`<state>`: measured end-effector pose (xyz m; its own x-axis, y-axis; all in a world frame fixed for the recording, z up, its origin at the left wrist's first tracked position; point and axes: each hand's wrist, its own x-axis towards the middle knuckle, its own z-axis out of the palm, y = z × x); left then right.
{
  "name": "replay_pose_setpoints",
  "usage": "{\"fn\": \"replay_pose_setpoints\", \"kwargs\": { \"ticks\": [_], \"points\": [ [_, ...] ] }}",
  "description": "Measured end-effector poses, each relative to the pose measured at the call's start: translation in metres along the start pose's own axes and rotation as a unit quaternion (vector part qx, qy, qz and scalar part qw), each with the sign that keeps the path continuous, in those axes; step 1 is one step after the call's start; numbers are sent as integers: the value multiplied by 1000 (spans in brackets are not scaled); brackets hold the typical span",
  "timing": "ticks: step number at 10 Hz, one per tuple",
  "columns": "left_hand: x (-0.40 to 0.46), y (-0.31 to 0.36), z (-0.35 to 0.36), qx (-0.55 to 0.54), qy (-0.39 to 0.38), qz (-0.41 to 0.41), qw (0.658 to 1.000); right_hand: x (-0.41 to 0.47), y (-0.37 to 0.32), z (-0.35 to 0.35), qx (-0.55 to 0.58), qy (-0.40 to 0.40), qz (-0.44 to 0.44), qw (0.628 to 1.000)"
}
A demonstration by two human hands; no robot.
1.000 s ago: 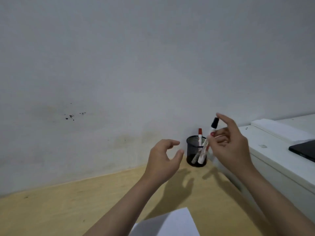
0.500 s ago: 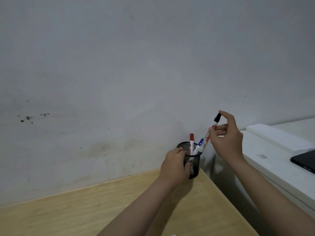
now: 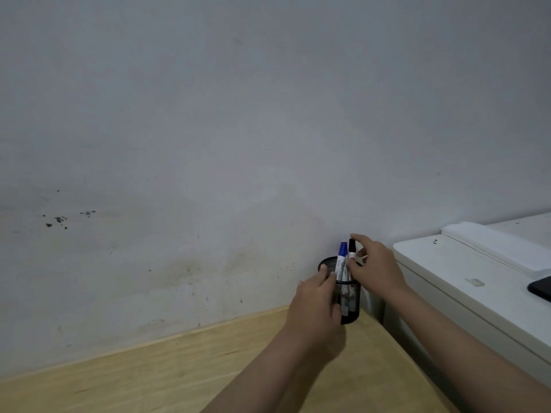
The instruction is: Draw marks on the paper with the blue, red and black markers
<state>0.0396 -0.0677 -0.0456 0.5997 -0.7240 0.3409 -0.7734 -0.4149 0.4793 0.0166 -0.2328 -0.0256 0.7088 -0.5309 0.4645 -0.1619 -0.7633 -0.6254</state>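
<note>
- Steadying the black mesh pen cup (image 3: pixel 347 296) is the left hand (image 3: pixel 317 308), wrapped around the cup's near-left side with fingers closed against the mesh.
- The right hand (image 3: pixel 377 271) sits at the cup's right rim, fingers pinched loosely on the black marker (image 3: pixel 352 248); whether it is gripping firmly or letting go I cannot tell.
- The black marker stands in the cup nearly upright, long axis vertical, black cap pointing up above the rim, barrel down inside.
- The blue marker (image 3: pixel 342 259) stands just left of the black one in the same cup, also close to vertical with a slight lean, blue cap on top.
- The red marker is not clearly visible; only a small red patch shows beside the thumb, so its place in the cup is uncertain.
- The paper is out of view, somewhere nearer the person than the cup on the wooden desk (image 3: pixel 179 368).
- To do this step well: keep the cup pinned so it does not tip, move the marker straight along its own axis, and keep it clear of the blue marker's cap.
- The cup stands at the desk's far right corner, against the wall (image 3: pixel 238 144) and beside a white cabinet (image 3: pixel 447 278).
</note>
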Motion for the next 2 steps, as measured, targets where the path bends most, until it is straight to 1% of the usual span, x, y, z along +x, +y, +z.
{"fn": "replay_pose_setpoints", "kwargs": {
  "ticks": [1,2],
  "points": [
    [0,-5,1,5,-42,-10,999,-1,-2,0,-14,-6,19,1000],
    [-9,-1,-11,-22,-53,-19,998,-10,-16,-12,-5,37,4,999]
  ]
}}
